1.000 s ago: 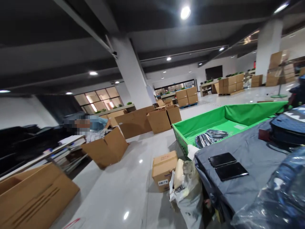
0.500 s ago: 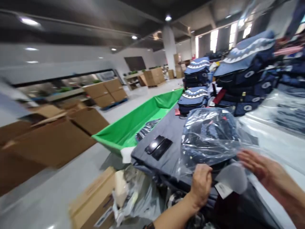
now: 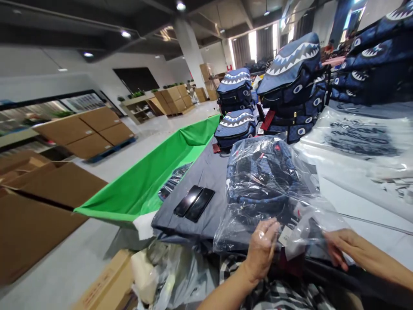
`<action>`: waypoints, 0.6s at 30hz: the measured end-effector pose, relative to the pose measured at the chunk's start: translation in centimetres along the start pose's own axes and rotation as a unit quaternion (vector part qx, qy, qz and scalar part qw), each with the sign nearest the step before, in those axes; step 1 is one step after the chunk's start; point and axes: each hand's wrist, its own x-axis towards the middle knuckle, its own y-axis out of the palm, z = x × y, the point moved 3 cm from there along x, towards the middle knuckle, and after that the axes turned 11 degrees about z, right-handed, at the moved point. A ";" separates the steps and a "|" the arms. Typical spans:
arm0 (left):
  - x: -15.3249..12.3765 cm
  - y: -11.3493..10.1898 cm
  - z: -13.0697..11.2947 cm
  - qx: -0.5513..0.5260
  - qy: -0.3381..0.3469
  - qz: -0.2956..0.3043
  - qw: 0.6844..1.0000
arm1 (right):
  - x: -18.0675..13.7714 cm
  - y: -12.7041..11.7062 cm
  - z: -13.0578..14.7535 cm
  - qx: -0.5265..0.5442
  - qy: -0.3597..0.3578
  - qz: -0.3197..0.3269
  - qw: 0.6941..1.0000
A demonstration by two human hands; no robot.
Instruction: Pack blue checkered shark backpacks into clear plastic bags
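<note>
A dark blue backpack (image 3: pixel 261 168) lies on the grey-covered table inside a clear plastic bag (image 3: pixel 238 224). My left hand (image 3: pixel 262 245) is closed on the near edge of this bag, fingers curled into the film. To the right, my right hand (image 3: pixel 346 245) has its thumb and bent fingers around the bag's loose right side; the fingertips are partly hidden. Between the hands hang a white paper tag (image 3: pixel 285 236), a translucent whitish flap (image 3: pixel 298 241) and a dark red tag (image 3: pixel 292 262).
Two black phones (image 3: pixel 195 203) lie left of the backpack. Shark-mouth backpacks (image 3: pixel 290 82) are stacked behind, with printed plastic bags (image 3: pixel 364 137) at right. Left of the table stands a green fabric bin (image 3: pixel 129 185) holding a wrapped item. Cardboard boxes (image 3: pixel 38 224) stand on the floor.
My view has swung rightward. My right hand, stretched out over the plastic before, is now lower with its fingers bent at the bag's side. My left hand stays at the near edge.
</note>
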 end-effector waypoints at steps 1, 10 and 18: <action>-0.1 0.6 0.1 -0.011 -0.018 0.023 0.999 | -0.4 -0.1 -0.4 -0.023 0.024 -0.044 0.998; 3.3 6.5 -0.3 -0.195 -0.214 0.133 0.948 | 5.0 -0.4 1.2 -0.178 0.083 -0.261 0.945; 2.3 3.5 0.7 -0.223 -0.198 0.148 0.943 | 3.3 -0.1 1.6 0.055 -0.014 -0.063 0.996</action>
